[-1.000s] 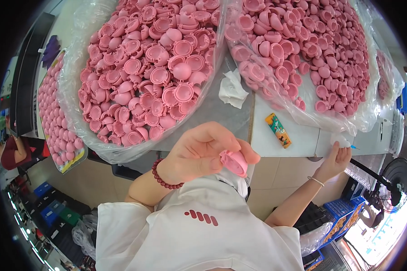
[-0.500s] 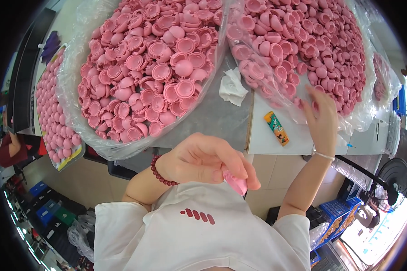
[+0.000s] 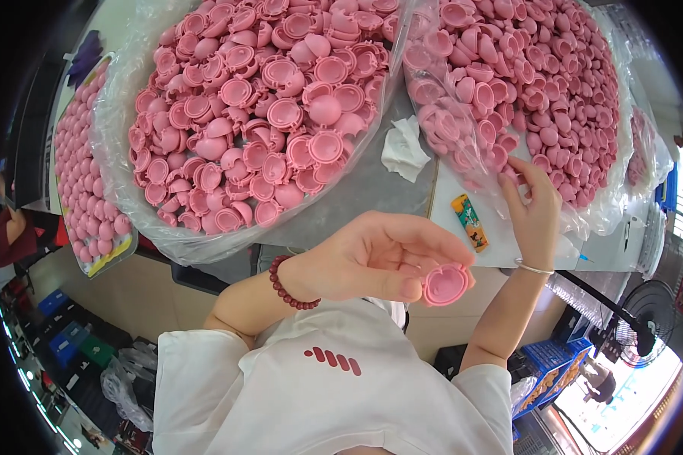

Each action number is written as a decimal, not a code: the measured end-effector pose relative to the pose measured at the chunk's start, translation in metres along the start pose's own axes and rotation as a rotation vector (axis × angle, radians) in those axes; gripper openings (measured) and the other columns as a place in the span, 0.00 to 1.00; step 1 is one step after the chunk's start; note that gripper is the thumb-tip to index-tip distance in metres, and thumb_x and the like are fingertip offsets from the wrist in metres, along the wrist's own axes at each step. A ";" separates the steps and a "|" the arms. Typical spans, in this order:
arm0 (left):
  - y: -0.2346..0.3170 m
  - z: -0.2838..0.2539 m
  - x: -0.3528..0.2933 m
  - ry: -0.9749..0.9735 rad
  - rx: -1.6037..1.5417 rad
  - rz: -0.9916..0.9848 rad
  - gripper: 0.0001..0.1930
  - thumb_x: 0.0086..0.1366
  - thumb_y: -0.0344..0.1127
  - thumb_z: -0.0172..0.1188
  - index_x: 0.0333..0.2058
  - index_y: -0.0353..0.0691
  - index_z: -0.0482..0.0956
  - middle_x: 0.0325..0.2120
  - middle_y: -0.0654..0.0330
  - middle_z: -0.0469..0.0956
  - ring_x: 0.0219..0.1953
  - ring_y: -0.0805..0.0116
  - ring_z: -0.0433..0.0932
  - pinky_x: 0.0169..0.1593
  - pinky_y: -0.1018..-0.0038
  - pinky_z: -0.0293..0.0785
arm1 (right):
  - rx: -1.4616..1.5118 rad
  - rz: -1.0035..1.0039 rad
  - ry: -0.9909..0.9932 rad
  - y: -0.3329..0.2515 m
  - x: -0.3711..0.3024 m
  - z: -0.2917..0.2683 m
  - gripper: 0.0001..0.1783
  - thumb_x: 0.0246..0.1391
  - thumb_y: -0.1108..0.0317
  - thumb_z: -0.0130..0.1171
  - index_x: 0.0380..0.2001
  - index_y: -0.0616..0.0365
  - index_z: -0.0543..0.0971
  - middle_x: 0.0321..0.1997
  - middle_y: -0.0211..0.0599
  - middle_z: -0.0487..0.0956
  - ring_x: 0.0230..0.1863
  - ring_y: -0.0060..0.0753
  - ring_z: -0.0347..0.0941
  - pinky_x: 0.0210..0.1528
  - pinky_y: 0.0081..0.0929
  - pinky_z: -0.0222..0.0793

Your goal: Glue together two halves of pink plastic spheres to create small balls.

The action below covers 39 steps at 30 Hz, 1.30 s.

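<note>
Between the thumb and fingers of my left hand (image 3: 372, 254) is a pink plastic half-shell (image 3: 447, 285), its hollow side facing up toward me. It hangs in front of the table's near edge. At the near edge of the right heap of pink half-shells (image 3: 561, 98), my right hand (image 3: 535, 206) closes its thumb and fingertips on another pink half-shell, mostly covered by the fingers. A second heap of pink half-shells (image 3: 243, 95) fills the clear plastic bag (image 3: 193, 248) on the left.
A crumpled white tissue (image 3: 406, 149) and an orange-and-green packet (image 3: 470, 223) lie between the heaps. On the far left stands a tray of pink domed pieces (image 3: 91, 174). A black fan (image 3: 645, 326) stands at the right, beyond a blue box (image 3: 552, 371).
My left hand has moved right and turned, so the half-shell's hollow now faces up. My right hand's fingers have closed at the heap's edge. The view has shifted slightly.
</note>
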State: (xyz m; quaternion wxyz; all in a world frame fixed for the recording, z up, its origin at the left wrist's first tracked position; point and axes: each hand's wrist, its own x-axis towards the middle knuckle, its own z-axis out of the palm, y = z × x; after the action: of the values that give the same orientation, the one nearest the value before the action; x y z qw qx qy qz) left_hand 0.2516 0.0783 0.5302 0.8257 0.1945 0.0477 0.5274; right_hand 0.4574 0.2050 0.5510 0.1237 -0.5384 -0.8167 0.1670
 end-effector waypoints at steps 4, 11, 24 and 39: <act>0.002 -0.001 -0.002 0.064 0.068 0.022 0.21 0.54 0.33 0.58 0.45 0.30 0.66 0.41 0.42 0.70 0.44 0.57 0.71 0.45 0.69 0.69 | 0.091 0.069 0.270 -0.001 -0.009 0.003 0.12 0.48 0.73 0.54 0.38 0.64 0.73 0.33 0.33 0.75 0.33 0.20 0.67 0.38 0.17 0.63; -0.009 -0.020 -0.006 -0.059 -0.459 0.058 0.22 0.57 0.30 0.53 0.50 0.40 0.59 0.47 0.44 0.66 0.36 0.60 0.74 0.38 0.70 0.72 | 0.432 0.171 0.134 0.004 -0.061 0.001 0.09 0.49 0.74 0.52 0.36 0.64 0.74 0.31 0.34 0.75 0.28 0.19 0.68 0.30 0.15 0.62; -0.014 -0.024 -0.005 -0.125 -0.569 0.108 0.25 0.59 0.28 0.50 0.55 0.47 0.55 0.52 0.45 0.58 0.42 0.62 0.72 0.46 0.70 0.70 | 0.121 0.076 0.121 0.011 -0.079 0.010 0.16 0.44 0.78 0.55 0.40 0.66 0.73 0.35 0.37 0.73 0.33 0.25 0.69 0.36 0.18 0.65; -0.013 0.002 -0.001 0.247 0.606 0.184 0.20 0.49 0.19 0.58 0.43 0.28 0.67 0.44 0.44 0.69 0.43 0.62 0.73 0.46 0.70 0.71 | 0.444 -0.406 0.135 -0.059 -0.073 0.002 0.25 0.31 0.60 0.67 0.33 0.65 0.75 0.32 0.42 0.71 0.28 0.27 0.68 0.27 0.18 0.64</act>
State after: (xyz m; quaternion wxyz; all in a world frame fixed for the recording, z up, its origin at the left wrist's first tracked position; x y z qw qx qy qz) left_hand 0.2629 0.0721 0.5272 0.6673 0.3692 0.2843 0.5811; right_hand 0.4356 0.1161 0.5718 0.3233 -0.3340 -0.8410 0.2769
